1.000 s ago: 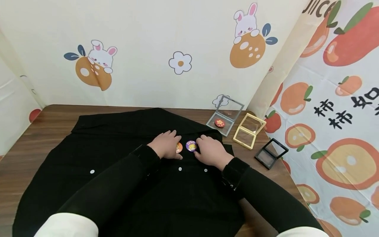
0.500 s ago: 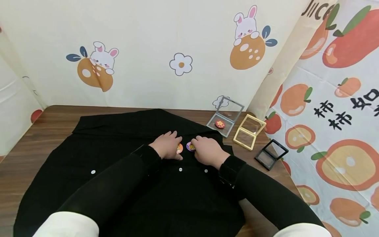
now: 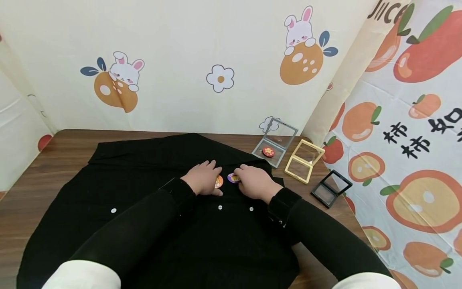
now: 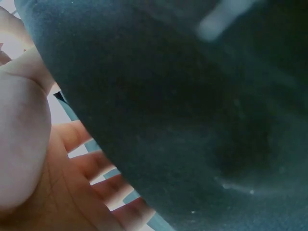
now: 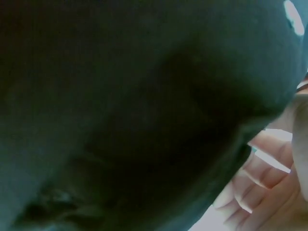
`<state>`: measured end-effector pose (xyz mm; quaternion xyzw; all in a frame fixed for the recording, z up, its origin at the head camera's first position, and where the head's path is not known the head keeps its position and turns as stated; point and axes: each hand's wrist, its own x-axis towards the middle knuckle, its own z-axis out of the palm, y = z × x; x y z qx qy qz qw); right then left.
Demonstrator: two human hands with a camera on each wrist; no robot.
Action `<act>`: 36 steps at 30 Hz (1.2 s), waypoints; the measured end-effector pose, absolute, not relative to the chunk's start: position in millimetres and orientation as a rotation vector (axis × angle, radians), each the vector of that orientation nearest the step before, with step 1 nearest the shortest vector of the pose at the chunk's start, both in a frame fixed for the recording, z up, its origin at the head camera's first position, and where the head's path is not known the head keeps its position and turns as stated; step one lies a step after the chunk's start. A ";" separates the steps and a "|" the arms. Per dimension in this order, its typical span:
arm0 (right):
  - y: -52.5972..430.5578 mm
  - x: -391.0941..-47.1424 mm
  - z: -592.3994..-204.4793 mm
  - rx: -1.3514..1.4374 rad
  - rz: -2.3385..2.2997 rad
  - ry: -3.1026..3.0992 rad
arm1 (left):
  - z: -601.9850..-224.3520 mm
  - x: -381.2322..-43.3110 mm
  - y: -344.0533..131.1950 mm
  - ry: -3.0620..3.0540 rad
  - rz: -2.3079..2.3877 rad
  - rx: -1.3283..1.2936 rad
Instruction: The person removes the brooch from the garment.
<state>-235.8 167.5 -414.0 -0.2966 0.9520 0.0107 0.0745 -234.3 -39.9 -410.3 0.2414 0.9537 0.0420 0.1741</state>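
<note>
A black garment (image 3: 216, 241) with white buttons lies spread over the wooden table. On its upper part are a round orange button badge (image 3: 219, 181) and a round purple button badge (image 3: 233, 178), side by side. My left hand (image 3: 203, 178) rests on the cloth with its fingers extended, partly covering the orange badge. My right hand (image 3: 257, 181) pinches the right edge of the purple badge, its fingers hiding part of it. In both wrist views dark fabric fills most of the picture; the left fingers (image 4: 103, 178) and right fingers (image 5: 260, 178) show only at the edge.
At the table's back right stand a grey open case (image 3: 270, 154) with a red badge (image 3: 268, 151) in it, a cream open case (image 3: 302, 162) and a black open case (image 3: 326, 192). A printed cloth wall (image 3: 173, 100) rises behind the wooden table (image 3: 77, 140).
My right hand has shifted left, its fingers going from beside the purple badge onto its right edge. The badge now looks tilted. The left hand has stayed in place.
</note>
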 end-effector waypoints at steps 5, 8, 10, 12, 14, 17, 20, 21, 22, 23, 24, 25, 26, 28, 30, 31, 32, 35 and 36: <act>173.8 -237.3 -414.4 -0.913 -0.078 2.840 | -410.5 -234.1 -40.2 2.696 0.122 0.683; 177.0 -238.6 -415.2 -0.934 -0.117 2.832 | -411.3 -234.4 -40.6 2.691 0.121 0.685; 178.7 -240.1 -415.6 -0.949 -0.137 2.826 | -412.1 -234.9 -41.0 2.690 0.123 0.685; 180.2 -242.0 -415.7 -0.959 -0.159 2.815 | -412.9 -235.5 -41.5 2.688 0.126 0.683; 181.6 -244.1 -414.9 -0.955 -0.181 2.808 | -413.7 -236.3 -41.8 2.686 0.127 0.677; 182.8 -247.2 -413.2 -0.941 -0.212 2.793 | -413.9 -237.1 -42.2 2.686 0.137 0.675; 183.5 -249.7 -411.5 -0.934 -0.229 2.779 | -413.3 -237.3 -42.5 2.689 0.141 0.679; 183.6 -250.4 -411.1 -0.935 -0.233 2.773 | -412.9 -237.1 -42.6 2.691 0.141 0.680; 183.6 -251.1 -410.8 -0.935 -0.243 2.765 | -412.6 -237.0 -42.7 2.690 0.137 0.680; 183.8 -251.7 -410.6 -0.932 -0.254 2.759 | -412.2 -236.8 -42.7 2.690 0.135 0.681; 184.0 -252.2 -410.4 -0.924 -0.271 2.752 | -411.9 -236.7 -42.7 2.690 0.128 0.683; 184.4 -252.7 -410.1 -0.917 -0.293 2.746 | -411.6 -236.5 -42.6 2.689 0.125 0.685; 184.9 -253.3 -410.0 -0.906 -0.321 2.739 | -411.3 -236.2 -42.4 2.685 0.127 0.686; 186.3 -254.3 -409.9 -0.878 -0.383 2.727 | -410.8 -235.7 -41.7 2.678 0.131 0.689; 188.1 -255.4 -409.8 -0.852 -0.452 2.716 | -410.4 -235.3 -41.1 2.674 0.135 0.690; 189.0 -256.1 -410.0 -0.842 -0.483 2.711 | -410.4 -235.1 -40.9 2.672 0.137 0.689; 189.8 -256.8 -410.1 -0.829 -0.515 2.704 | -410.5 -234.9 -40.6 2.673 0.136 0.689; 192.4 -259.7 -410.8 -0.798 -0.578 2.691 | -410.3 -234.6 -40.2 2.675 0.133 0.688; 193.2 -260.8 -410.8 -0.786 -0.595 2.687 | -410.2 -234.5 -40.0 2.676 0.133 0.689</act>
